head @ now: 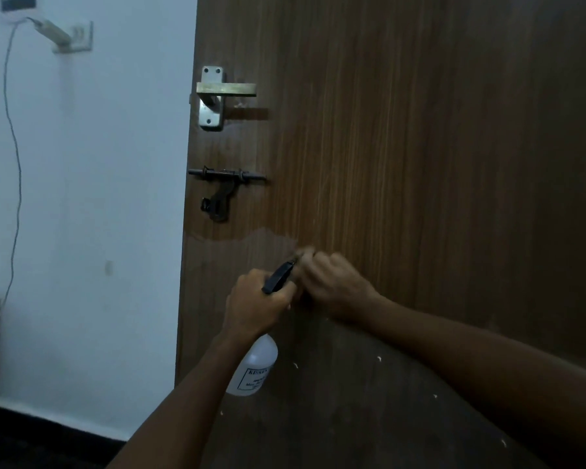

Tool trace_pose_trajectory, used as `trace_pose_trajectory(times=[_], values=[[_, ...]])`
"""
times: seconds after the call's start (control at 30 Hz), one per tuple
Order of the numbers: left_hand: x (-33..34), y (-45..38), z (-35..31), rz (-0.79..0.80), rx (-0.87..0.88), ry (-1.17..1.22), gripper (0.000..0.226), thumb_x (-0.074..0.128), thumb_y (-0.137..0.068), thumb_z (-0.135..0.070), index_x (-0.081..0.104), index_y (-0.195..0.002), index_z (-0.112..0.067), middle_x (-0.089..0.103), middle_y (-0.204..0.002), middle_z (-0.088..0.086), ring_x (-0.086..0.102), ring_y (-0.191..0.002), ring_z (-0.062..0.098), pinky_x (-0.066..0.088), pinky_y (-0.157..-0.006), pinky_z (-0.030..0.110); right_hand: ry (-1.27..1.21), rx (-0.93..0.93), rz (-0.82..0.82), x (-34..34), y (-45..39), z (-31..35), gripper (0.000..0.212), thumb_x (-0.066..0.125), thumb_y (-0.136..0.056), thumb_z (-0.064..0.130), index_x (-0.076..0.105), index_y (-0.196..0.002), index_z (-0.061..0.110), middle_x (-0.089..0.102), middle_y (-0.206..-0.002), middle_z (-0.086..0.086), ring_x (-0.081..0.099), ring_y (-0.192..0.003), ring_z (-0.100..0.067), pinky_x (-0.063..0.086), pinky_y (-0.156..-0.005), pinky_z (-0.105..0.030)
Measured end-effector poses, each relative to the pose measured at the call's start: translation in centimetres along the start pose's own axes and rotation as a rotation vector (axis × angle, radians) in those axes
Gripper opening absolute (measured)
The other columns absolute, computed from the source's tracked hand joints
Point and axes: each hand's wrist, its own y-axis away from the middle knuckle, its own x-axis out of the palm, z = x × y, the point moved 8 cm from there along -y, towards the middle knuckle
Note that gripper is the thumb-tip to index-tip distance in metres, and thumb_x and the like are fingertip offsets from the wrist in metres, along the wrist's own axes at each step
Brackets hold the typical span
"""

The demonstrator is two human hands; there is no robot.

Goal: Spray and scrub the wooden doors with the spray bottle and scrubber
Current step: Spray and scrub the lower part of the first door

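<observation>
Against the lower half of the door (420, 164), both hands meet just below a pale wet line that runs across the wood. The left hand (254, 302) has its grip clenched round the neck of the bottle (254, 365), fingers curled under the black spray head (279, 277), whose nozzle points up and to the right toward the door. The bottle's white body hangs below the wrist, tilted, with a printed label that is too blurred to read. The right hand (335, 282) is just beside the spray head, its fingers curled and blurred; something small and pale shows at the fingertips near the nozzle, but whether this is the scrubber, and what the grip of this hand holds, cannot be told. The hand lies close to the door surface, though contact is not clear. Both forearms reach in from the lower edge, the right one crossing the darker lower part of the door, which is dotted with small white flecks. Higher on the door's left edge sits a metal handle (225, 90) on its plate, and under it a dark bolt (227, 176) with its latch hanging down. Left of the door is a pale wall (99, 198) with a socket (78, 37) near the top and a thin cable (16, 164) trailing down from it
</observation>
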Motion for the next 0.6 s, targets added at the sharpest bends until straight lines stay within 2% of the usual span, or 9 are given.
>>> trace_pose_trajectory(times=[0.07, 0.1, 0.13, 0.23, 0.33, 0.37, 0.5, 0.53, 0.6], values=[[-0.4, 0.3, 0.1, 0.010, 0.021, -0.014, 0.054, 0.057, -0.082, -0.060, 0.071, -0.073, -0.009, 0.072, -0.063, 0.008, 0.068, -0.056, 0.036, 0.054, -0.053, 0.048, 0.041, -0.429, 0.136, 1.2, 1.6, 3.4, 0.039, 0.056, -0.099, 0.036, 0.061, -0.135, 0.022, 0.044, -0.145, -0.022, 0.051, -0.117, -0.033, 0.050, -0.087, -0.043], [-0.6, 0.3, 0.3, 0.012, 0.021, -0.026, 0.051, 0.061, -0.085, -0.057, 0.071, -0.073, -0.009, 0.072, -0.062, 0.007, 0.068, -0.053, 0.033, 0.053, -0.051, 0.045, 0.098, -0.518, 0.112, 1.2, 1.6, 2.7, 0.040, 0.057, -0.099, 0.037, 0.060, -0.136, 0.024, 0.045, -0.144, -0.019, 0.051, -0.115, -0.031, 0.049, -0.086, -0.041], [-0.9, 0.2, 0.5, 0.011, 0.013, -0.042, 0.046, 0.066, -0.091, -0.050, 0.071, -0.072, -0.009, 0.072, -0.061, 0.005, 0.067, -0.050, 0.027, 0.051, -0.050, 0.040, 0.131, -0.475, 0.040, 0.9, 0.7, 1.2, 0.041, 0.056, -0.100, 0.037, 0.058, -0.138, 0.022, 0.048, -0.142, -0.018, 0.052, -0.112, -0.029, 0.049, -0.084, -0.040], [-2.1, -0.3, 0.6, -0.026, -0.011, -0.083, 0.036, 0.071, -0.096, -0.034, 0.071, -0.069, -0.009, 0.072, -0.059, -0.002, 0.064, -0.044, 0.012, 0.048, -0.048, 0.030, 0.045, 0.017, -0.171, -0.8, -2.8, -4.5, 0.040, 0.042, -0.103, 0.027, 0.056, -0.138, 0.012, 0.056, -0.130, -0.018, 0.054, -0.100, -0.031, 0.045, -0.076, -0.042], [-3.7, -1.3, -0.4, -0.099, -0.018, -0.044, 0.036, 0.068, -0.093, -0.034, 0.072, -0.068, -0.009, 0.074, -0.063, 0.004, 0.068, -0.049, 0.021, 0.056, -0.052, 0.043, -0.045, 0.308, -0.147, -0.5, -3.3, -3.2, 0.048, 0.050, -0.098, 0.029, 0.053, -0.142, 0.010, 0.053, -0.134, -0.021, 0.052, -0.104, -0.034, 0.045, -0.079, -0.045], [-4.0, -1.6, -0.9, -0.118, -0.013, -0.040, 0.036, 0.069, -0.095, -0.031, 0.072, -0.069, -0.008, 0.074, -0.063, 0.006, 0.069, -0.051, 0.025, 0.058, -0.053, 0.046, -0.056, 0.249, -0.147, -0.5, -3.1, -1.4, 0.050, 0.053, -0.097, 0.031, 0.052, -0.142, 0.010, 0.051, -0.136, -0.022, 0.051, -0.107, -0.034, 0.046, -0.080, -0.044], [-4.6, -2.5, -2.7, -0.134, 0.011, -0.106, 0.038, 0.063, -0.086, -0.038, 0.069, -0.067, -0.005, 0.071, -0.063, 0.011, 0.068, -0.056, 0.037, 0.058, -0.055, 0.057, 0.030, -0.390, -0.021, 0.4, -2.0, 2.7, 0.054, 0.056, -0.097, 0.041, 0.050, -0.147, 0.019, 0.045, -0.146, -0.016, 0.049, -0.118, -0.031, 0.047, -0.086, -0.041], [-4.7, -2.4, -2.8, -0.132, 0.006, -0.111, 0.040, 0.062, -0.085, -0.041, 0.070, -0.067, -0.006, 0.072, -0.063, 0.010, 0.068, -0.055, 0.035, 0.058, -0.055, 0.056, 0.088, -0.397, -0.026, 0.4, -2.6, 1.3, 0.055, 0.058, -0.096, 0.041, 0.051, -0.147, 0.021, 0.045, -0.147, -0.015, 0.050, -0.119, -0.031, 0.047, -0.087, -0.042], [-5.0, -1.7, -2.9, -0.116, -0.022, -0.118, 0.039, 0.065, -0.088, -0.043, 0.072, -0.070, -0.009, 0.074, -0.064, 0.006, 0.070, -0.052, 0.025, 0.060, -0.054, 0.047, 0.085, -0.117, -0.123, -0.6, -4.8, -3.4, 0.049, 0.056, -0.095, 0.034, 0.055, -0.141, 0.018, 0.050, -0.140, -0.017, 0.054, -0.112, -0.032, 0.048, -0.082, -0.043]])
